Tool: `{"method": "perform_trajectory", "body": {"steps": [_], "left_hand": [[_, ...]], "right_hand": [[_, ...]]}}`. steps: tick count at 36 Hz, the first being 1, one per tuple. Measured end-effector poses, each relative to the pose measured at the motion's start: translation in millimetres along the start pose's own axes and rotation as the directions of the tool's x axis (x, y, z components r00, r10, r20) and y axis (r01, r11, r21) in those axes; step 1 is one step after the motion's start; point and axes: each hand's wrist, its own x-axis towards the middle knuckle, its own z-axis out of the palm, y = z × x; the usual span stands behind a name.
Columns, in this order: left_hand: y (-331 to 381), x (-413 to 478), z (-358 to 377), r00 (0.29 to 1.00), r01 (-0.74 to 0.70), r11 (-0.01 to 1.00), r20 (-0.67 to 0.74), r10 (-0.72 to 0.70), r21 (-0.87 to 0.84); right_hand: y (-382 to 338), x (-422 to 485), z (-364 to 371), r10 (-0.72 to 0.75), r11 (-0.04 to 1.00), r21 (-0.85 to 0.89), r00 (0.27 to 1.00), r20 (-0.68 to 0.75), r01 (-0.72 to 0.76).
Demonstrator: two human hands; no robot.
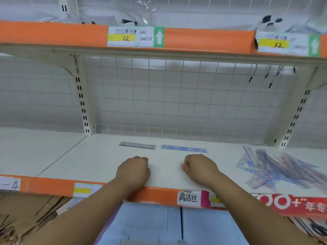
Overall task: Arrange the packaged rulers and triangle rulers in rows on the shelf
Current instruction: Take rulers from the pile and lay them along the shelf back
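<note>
Left hand (133, 169) and right hand (200, 167): both rest as loose fists on the white metal shelf (88, 156), fingers curled under, holding nothing. Well apart from each other. Just behind them, 2 packaged rulers lie end to end in 1 row: grey-purple ruler (137, 145) on the left, blue ruler (184, 148) on the right. Far right of the shelf: loose pile of packaged rulers and triangle rulers (276, 167), blurred.

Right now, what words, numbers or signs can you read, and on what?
"12", "240": middle price tag on upper rail, beside white up-arrow; handwriting unclear.
"12": right price tag; rest blurred.
"高洁丝": white label, lower rail.
"4": left label.
"00+": red banner; rest cut off.
Rulers: print too blurred.
</note>
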Motion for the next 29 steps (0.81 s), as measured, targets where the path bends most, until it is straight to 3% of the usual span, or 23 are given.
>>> {"method": "perform_trajectory", "body": {"steps": [16,29], "left_hand": [[60.9,-23.0,-22.3,0.989,-0.143,0.987,0.028,0.146,-0.072],[161.5,-11.6,-10.6,0.968,-0.242,0.969,0.053,0.244,-0.044]], "right_hand": [[9.9,-78.7,-23.0,0.161,0.985,0.066,0.984,-0.072,-0.156],[102.3,-108.1,-40.9,0.253,0.966,0.087,0.963,-0.094,-0.245]]}}
